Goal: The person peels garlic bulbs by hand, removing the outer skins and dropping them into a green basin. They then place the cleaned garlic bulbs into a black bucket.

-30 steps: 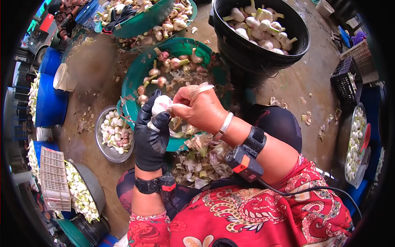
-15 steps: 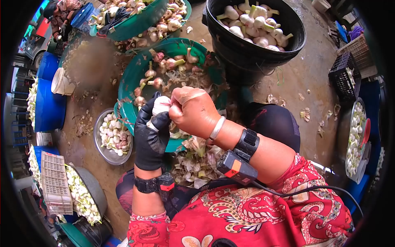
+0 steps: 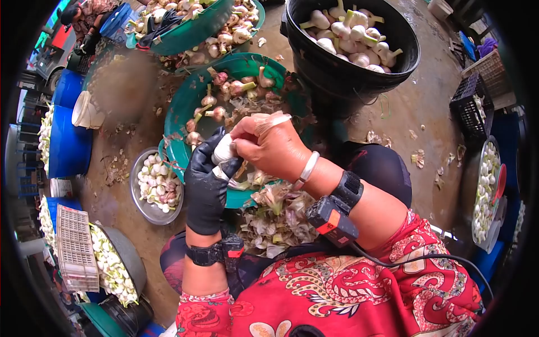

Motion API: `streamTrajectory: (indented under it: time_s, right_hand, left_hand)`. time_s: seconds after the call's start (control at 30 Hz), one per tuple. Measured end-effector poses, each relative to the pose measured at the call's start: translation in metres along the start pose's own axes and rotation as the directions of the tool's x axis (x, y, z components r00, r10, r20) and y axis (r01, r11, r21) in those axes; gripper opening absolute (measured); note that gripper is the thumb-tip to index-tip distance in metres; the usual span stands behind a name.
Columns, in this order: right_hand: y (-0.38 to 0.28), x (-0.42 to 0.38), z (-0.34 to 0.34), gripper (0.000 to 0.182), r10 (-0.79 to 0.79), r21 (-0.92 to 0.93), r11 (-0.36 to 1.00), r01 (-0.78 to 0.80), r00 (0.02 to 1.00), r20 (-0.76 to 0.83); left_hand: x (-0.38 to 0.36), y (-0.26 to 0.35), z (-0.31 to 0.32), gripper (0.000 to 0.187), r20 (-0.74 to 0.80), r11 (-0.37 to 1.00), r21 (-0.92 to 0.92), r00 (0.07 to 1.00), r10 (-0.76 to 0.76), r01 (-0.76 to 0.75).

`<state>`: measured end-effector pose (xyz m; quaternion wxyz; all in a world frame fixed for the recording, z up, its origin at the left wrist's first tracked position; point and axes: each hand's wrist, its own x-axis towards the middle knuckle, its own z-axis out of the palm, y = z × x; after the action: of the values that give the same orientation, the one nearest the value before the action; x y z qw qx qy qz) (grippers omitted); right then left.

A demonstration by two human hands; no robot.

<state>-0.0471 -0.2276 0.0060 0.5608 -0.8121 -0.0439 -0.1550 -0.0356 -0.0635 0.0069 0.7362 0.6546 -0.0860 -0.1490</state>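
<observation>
My left hand [image 3: 206, 182], in a black glove, is wrapped round a white garlic bulb [image 3: 224, 150]. Bare except for a light band round a finger, my right hand [image 3: 273, 147] pinches at the bulb's right side; whether peel is between its fingertips is too small to tell. Both hands are above the near part of a green basin [image 3: 181, 106], where unpeeled pinkish bulbs [image 3: 220, 78] with stems and loose skins lie. A heap of papery skins [image 3: 276, 222] sits below my hands, near my lap.
A black bucket [image 3: 331, 62] of garlic stands beyond the basin. A metal bowl [image 3: 159, 216] of white bulbs is at the left. Blue tubs [image 3: 71, 140] line the far left, and a black crate [image 3: 465, 106] is at the right. Another person [image 3: 92, 11] is at the upper left.
My right hand has turned and its fingers have loosened from a tight fist into a pinch. More of the white bulb shows in my left hand.
</observation>
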Motion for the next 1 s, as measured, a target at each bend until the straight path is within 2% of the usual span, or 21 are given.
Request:
streamTrajectory:
  time_s: [0.1,0.17,0.23,0.27,0.33,0.37,0.4,0.43,0.47,0.53,0.57,0.63,0.67,0.73,0.77,0.8,0.87,0.9,0.93,1.0]
  right_hand:
    - [0.005,-0.004,0.010,0.010,-0.060,-0.055,0.997,0.056,0.996,-0.071]
    - [0.007,-0.007,0.015,0.006,-0.104,-0.234,0.969,0.076,0.989,-0.108]
    - [0.007,-0.008,0.020,0.006,-0.076,-0.268,0.963,0.032,0.985,-0.155]
    - [0.007,-0.007,0.022,0.005,-0.055,-0.299,0.954,-0.007,0.978,-0.202]
    - [0.010,-0.005,0.022,0.005,-0.059,-0.279,0.960,-0.006,0.973,-0.222]
    - [0.012,-0.003,0.021,0.006,-0.072,-0.234,0.972,0.012,0.965,-0.251]
    - [0.014,-0.002,0.021,0.006,-0.083,-0.188,0.982,0.030,0.957,-0.280]
    - [0.016,0.000,0.022,0.009,0.230,-0.026,0.971,-0.239,0.954,-0.194]
    - [0.021,0.003,0.018,0.011,0.444,0.188,0.884,-0.427,0.894,-0.059]
    - [0.011,0.007,0.004,0.011,0.627,0.523,0.603,-0.602,0.763,0.155]
    - [0.009,0.007,0.002,0.011,0.625,0.522,0.606,-0.601,0.765,0.156]
    - [0.006,0.005,0.000,0.009,0.533,0.684,0.518,-0.513,0.819,0.211]
    - [0.004,0.005,-0.001,0.009,0.534,0.684,0.518,-0.514,0.819,0.211]
    - [0.000,0.004,0.000,0.008,0.426,0.685,0.549,-0.479,0.866,0.263]
    - [0.003,0.004,0.001,0.009,0.386,0.642,0.603,-0.473,0.878,0.284]
    - [0.003,0.004,-0.002,0.009,0.385,0.641,0.605,-0.473,0.878,0.284]
    - [0.002,0.006,-0.015,0.012,0.502,0.781,0.422,-0.460,0.836,0.222]
    - [0.018,0.011,-0.018,0.015,0.549,0.891,0.301,-0.341,0.825,0.131]
    - [0.023,0.016,-0.030,0.015,0.580,0.940,0.179,-0.290,0.803,0.137]
    - [0.027,0.017,-0.043,0.016,0.597,0.934,0.268,-0.235,0.802,0.030]
  left_hand:
    - [0.002,-0.006,0.001,0.050,-0.008,1.000,0.005,1.000,0.027,-0.027]
    - [0.004,-0.014,-0.001,0.050,0.002,0.999,0.003,0.999,0.052,-0.052]
    - [0.007,-0.019,-0.003,0.049,0.039,0.935,0.309,0.985,0.170,-0.174]
    - [0.009,-0.020,-0.004,0.049,0.041,0.935,0.309,0.985,0.170,-0.175]
    - [0.011,-0.020,-0.005,0.050,0.097,0.842,0.454,0.955,0.279,-0.292]
    - [0.009,-0.018,-0.003,0.050,0.097,0.841,0.456,0.955,0.279,-0.292]
    - [0.005,-0.010,0.002,0.049,0.031,0.971,0.193,0.990,0.139,-0.143]
    - [0.002,-0.004,0.004,0.049,0.009,0.996,-0.093,1.000,-0.016,0.017]
    - [0.001,-0.001,0.001,0.045,0.043,0.918,-0.392,0.998,-0.054,0.066]
    - [0.004,0.006,-0.003,0.042,0.078,0.822,-0.557,0.993,-0.083,0.113]
    - [0.005,0.006,-0.003,0.042,0.077,0.823,-0.558,0.994,-0.080,0.109]
    - [0.007,0.002,-0.002,0.042,0.087,0.884,-0.443,0.989,-0.122,0.149]
    - [0.007,0.000,0.000,0.042,0.088,0.884,-0.443,0.988,-0.123,0.149]
    - [0.005,-0.006,0.003,0.043,0.137,0.934,-0.312,0.981,-0.135,0.172]
    - [0.004,-0.009,0.000,0.043,0.135,0.934,-0.311,0.981,-0.140,0.176]
    - [0.004,-0.013,-0.005,0.045,0.153,0.878,-0.431,0.976,-0.156,0.208]
    - [0.006,-0.013,-0.014,0.051,0.199,0.721,-0.641,0.964,-0.174,0.263]
    - [0.005,-0.009,-0.019,0.055,0.199,0.697,-0.660,0.960,-0.197,0.279]
    - [0.003,-0.006,-0.022,0.055,0.213,0.701,-0.659,0.961,-0.174,0.273]
    - [0.007,-0.003,-0.023,0.054,0.197,0.696,-0.652,0.954,-0.227,0.300]
